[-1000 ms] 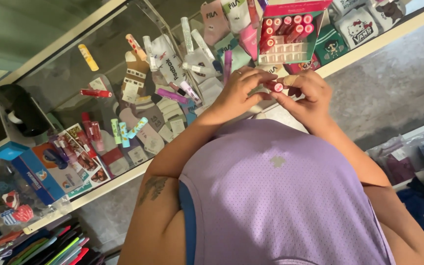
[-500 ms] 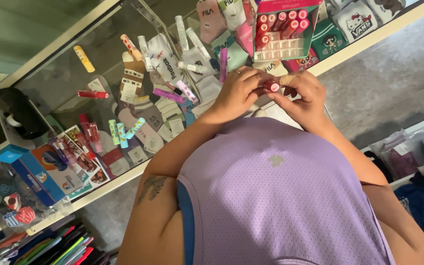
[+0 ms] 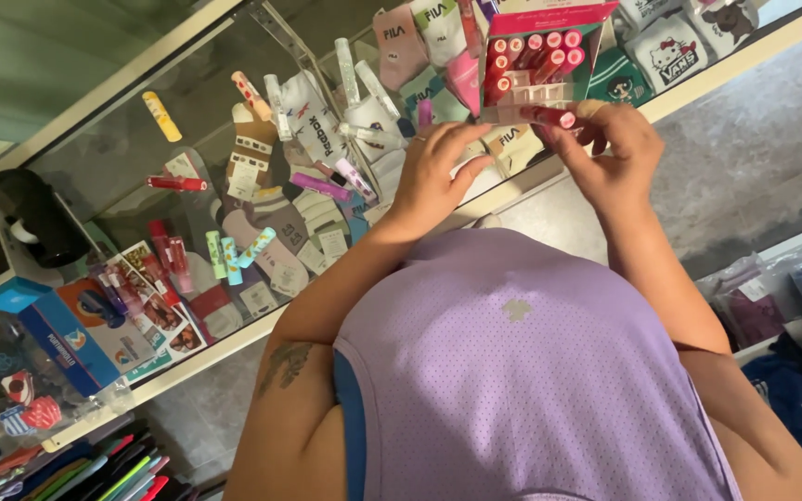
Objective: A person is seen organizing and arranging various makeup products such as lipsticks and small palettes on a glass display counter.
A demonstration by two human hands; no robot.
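My right hand (image 3: 610,158) pinches a small red lip tube with a pink cap (image 3: 549,116) and holds it level at the front edge of a pink display tray (image 3: 549,20). The tray stands on the glass counter and has several red tubes upright in its back rows, with clear slots in front. My left hand (image 3: 433,176) is just left of the tray. Its fingers are spread and the fingertips are at the tray's near left corner, holding nothing. My purple sleeveless top (image 3: 522,371) fills the lower frame.
A glass display counter (image 3: 113,139) with a pale frame holds loose lip balm tubes, packaged socks and small cards. A purple tube (image 3: 319,186) lies on the glass. Boxes (image 3: 58,334) and a black tape holder (image 3: 34,218) sit at the left. Bagged goods lie at the lower right.
Both hands have moved up and away from my chest to the pink tray. The left hand has let go of the red tube, which now rests only in the right hand.
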